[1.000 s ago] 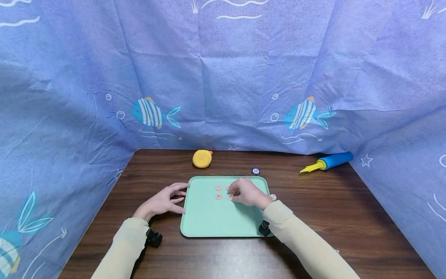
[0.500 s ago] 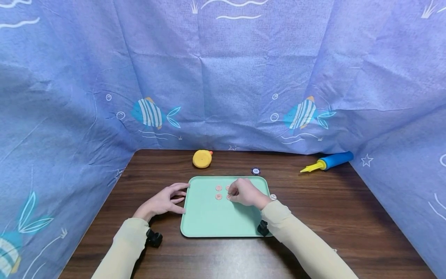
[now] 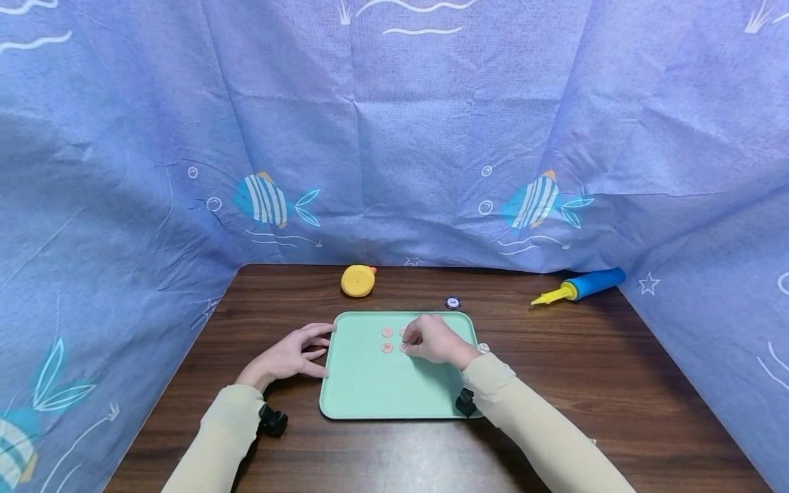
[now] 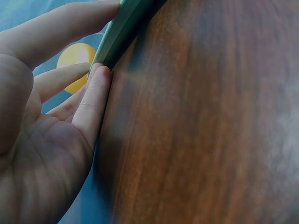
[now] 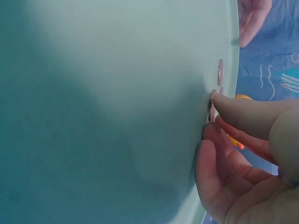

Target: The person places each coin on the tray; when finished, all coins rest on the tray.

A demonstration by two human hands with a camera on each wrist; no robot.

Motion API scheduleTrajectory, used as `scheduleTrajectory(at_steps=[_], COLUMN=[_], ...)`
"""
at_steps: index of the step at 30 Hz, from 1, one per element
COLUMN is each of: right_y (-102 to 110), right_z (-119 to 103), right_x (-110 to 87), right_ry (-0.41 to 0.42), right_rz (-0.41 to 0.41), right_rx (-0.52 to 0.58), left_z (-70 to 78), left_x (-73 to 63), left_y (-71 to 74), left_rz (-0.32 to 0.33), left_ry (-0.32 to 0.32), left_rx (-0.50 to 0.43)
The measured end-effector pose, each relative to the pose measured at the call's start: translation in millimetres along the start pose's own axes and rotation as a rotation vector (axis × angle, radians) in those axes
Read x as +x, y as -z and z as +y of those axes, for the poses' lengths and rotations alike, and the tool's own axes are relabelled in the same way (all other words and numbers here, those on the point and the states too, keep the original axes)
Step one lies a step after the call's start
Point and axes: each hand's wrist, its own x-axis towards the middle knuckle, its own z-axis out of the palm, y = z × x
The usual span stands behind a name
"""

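Observation:
A mint green tray [image 3: 370,394] lies on the table with several copper-coloured coins in its far middle part. Thumb and fingertips of my right hand [image 3: 434,339] pinch one coin [image 5: 212,107] at its edges, low over the tray floor or resting on it. Two coins, a far one [image 3: 387,333] and a near one [image 3: 387,348], lie to its left. Another coin [image 3: 403,332], behind the held one, is partly covered by the fingers. My left hand [image 3: 286,356] has its fingers spread and touches the tray's left rim, thumb nearer me.
Behind the tray are a yellow round object [image 3: 357,281] with an orange bit and a dark poker chip [image 3: 453,302]. A silvery disc [image 3: 483,348] sits by the tray's right rim. A blue and yellow hand pump [image 3: 579,286] lies far right. Blue cloth [image 3: 394,150] encloses the table.
My right hand has shifted the pinched coin slightly left, closer to the other coins. The left hand stays where it was on the tray rim.

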Motion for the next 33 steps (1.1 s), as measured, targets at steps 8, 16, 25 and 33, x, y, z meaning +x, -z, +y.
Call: scheduleTrajectory(at_steps=[8,16,25,33], right_y=[16.9,35.8,55.1,70.2], right_z=[5.4,24.7,48.1,66.7], right_x=[-8.4,-25.0,-48.2,-68.2], right_ry=[-0.034,-0.073,-0.112,-0.136], right_rz=[-0.002,0.011,0.04,0.062], right_rx=[0.008,0.042,0.059,0.055], left_z=[1.4,1.5,1.1,0.9], left_x=[0.3,1.1,-0.6,-1.1], left_y=[0.1,0.0,-0.9,-0.6], left_rz=[0.002,0.001,0.002,0.001], left_ry=[0.003,0.006,0.009,0.003], left_rx=[-0.004,-0.004,-0.001,0.0])
